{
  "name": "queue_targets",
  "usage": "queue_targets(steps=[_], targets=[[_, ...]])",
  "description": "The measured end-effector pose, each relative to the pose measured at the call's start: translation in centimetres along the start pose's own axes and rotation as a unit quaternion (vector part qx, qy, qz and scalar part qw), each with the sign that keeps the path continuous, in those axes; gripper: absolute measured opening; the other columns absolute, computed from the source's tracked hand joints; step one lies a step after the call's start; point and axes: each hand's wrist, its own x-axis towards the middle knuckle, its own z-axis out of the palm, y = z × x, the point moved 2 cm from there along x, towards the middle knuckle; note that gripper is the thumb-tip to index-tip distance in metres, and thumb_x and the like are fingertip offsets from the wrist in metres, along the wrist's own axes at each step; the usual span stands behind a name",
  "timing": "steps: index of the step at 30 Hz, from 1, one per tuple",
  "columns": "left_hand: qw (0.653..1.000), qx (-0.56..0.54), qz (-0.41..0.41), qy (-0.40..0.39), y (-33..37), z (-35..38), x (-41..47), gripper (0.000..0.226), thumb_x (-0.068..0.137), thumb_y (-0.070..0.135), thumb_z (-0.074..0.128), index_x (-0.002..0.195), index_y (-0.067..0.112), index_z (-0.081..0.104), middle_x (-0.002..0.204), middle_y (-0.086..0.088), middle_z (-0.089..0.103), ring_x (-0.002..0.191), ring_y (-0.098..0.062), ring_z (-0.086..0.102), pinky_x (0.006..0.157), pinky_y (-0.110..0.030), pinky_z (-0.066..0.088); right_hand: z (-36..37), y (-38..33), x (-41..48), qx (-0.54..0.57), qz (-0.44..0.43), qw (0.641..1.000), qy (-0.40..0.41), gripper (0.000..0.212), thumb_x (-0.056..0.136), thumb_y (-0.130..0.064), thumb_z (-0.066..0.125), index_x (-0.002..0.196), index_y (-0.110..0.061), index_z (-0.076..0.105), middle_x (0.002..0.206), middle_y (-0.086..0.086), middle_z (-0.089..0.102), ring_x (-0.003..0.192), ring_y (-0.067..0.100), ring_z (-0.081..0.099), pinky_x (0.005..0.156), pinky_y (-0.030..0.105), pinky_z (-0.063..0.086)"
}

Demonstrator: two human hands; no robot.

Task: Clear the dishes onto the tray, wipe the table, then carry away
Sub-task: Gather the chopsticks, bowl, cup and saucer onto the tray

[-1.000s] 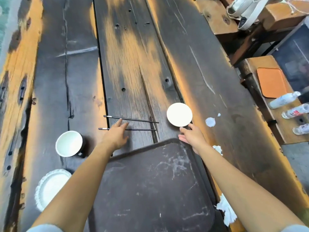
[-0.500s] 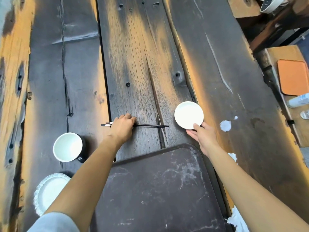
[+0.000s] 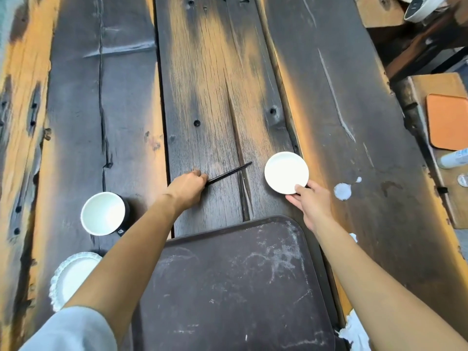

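Observation:
A dark brown tray [image 3: 240, 282] lies on the wooden table [image 3: 207, 84] right in front of me, with nothing on it. My left hand [image 3: 187, 186] is closed around black chopsticks [image 3: 229, 173], whose tips angle up to the right. Beyond the tray's far right corner, my right hand [image 3: 310, 201] pinches the near rim of a small white saucer [image 3: 286, 172]. A white cup with a dark outside [image 3: 103, 213] stands to the left. A white scalloped plate [image 3: 69, 277] lies near the left front, partly hidden by my left arm.
A white spill spot [image 3: 342, 191] marks the table right of the saucer. Crumpled white tissue [image 3: 354, 330] lies by the tray's right edge. On a side bench at the right sit an orange tray [image 3: 448, 121] and a plastic bottle [image 3: 454, 157].
My left hand has gathered the two chopsticks together and lifted them at an angle. My right hand has closed on the saucer's rim. The view shifted forward.

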Motion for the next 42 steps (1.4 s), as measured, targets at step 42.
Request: queue_targets(steps=[42], targets=[[0.997, 0.072, -0.024, 0.008, 8.7, 6.1, -14.0, 0.038, 0.083, -0.002, 0.057, 0.116, 0.014, 0.052, 0.117, -0.009, 0.052, 0.107, -0.029, 0.055, 0.076, -0.035, 0.044, -6.8, 6.5, -9.4, -0.082, 0.009, 0.996, -0.027, 0.044, 0.091, 0.004, 0.062, 0.133, -0.01, 0.059, 0.13, 0.006, 0.063, 0.1, 0.022, 0.068, 0.073, 0.034, 0.063]])
